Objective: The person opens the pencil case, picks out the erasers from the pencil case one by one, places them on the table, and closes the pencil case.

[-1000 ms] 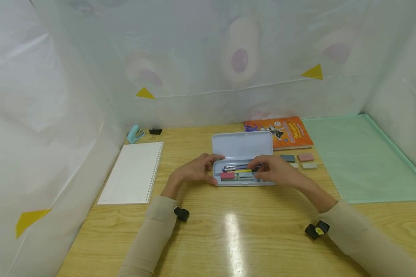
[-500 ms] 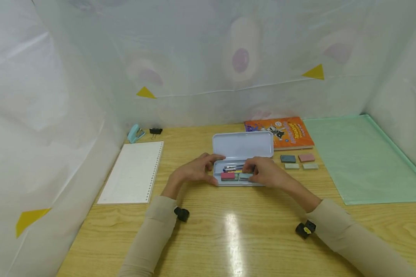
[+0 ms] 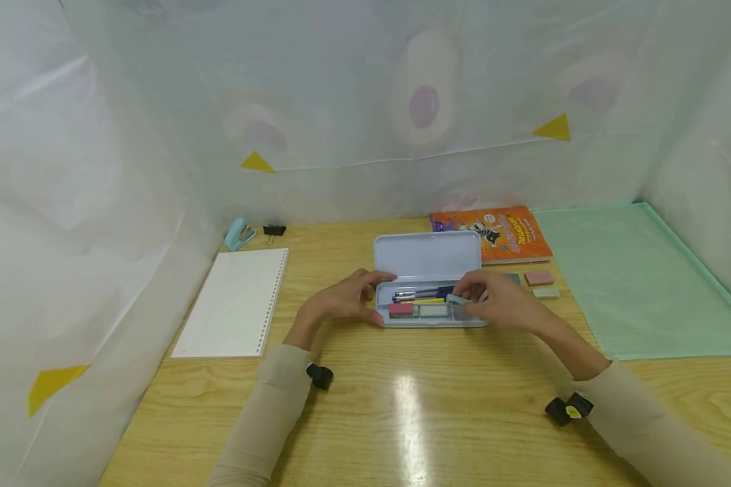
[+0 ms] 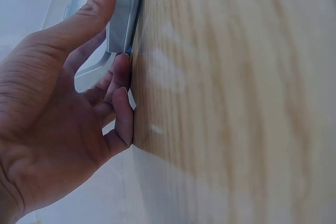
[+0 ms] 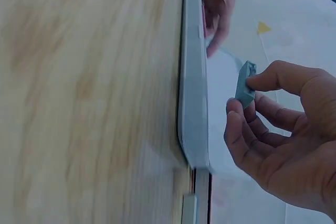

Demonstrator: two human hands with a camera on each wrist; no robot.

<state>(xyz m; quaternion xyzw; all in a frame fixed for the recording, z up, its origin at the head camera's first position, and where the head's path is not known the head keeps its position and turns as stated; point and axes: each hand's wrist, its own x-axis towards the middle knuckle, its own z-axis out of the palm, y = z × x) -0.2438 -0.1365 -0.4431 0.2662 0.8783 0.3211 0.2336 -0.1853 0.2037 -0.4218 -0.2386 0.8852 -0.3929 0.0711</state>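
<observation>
A pale blue pencil case (image 3: 426,257) stands with its lid up in the head view. My left hand (image 3: 338,297) holds its left end, thumb at the front corner and fingers toward the back; the left wrist view shows the thumb against the case wall (image 4: 122,14). My right hand (image 3: 508,302) pinches a blue-grey eraser (image 5: 245,85) between thumb and fingertips, raised over the case's right part. Inside the case lie several pens (image 3: 417,295), a pink eraser (image 3: 400,309) and a whitish eraser (image 3: 434,310) in the front compartments.
Right of the case lie a dark blue eraser (image 3: 513,278), partly hidden, a pink eraser (image 3: 539,278) and a white eraser (image 3: 546,293). Behind is an orange book (image 3: 518,237); farther right, a green mat (image 3: 658,284). At left: paper (image 3: 231,304), stapler (image 3: 239,235), binder clip (image 3: 274,230).
My right hand reached left into the case, took the blue-grey eraser off the whitish one, and moved back right with it. My left hand has stayed on the case's left end.
</observation>
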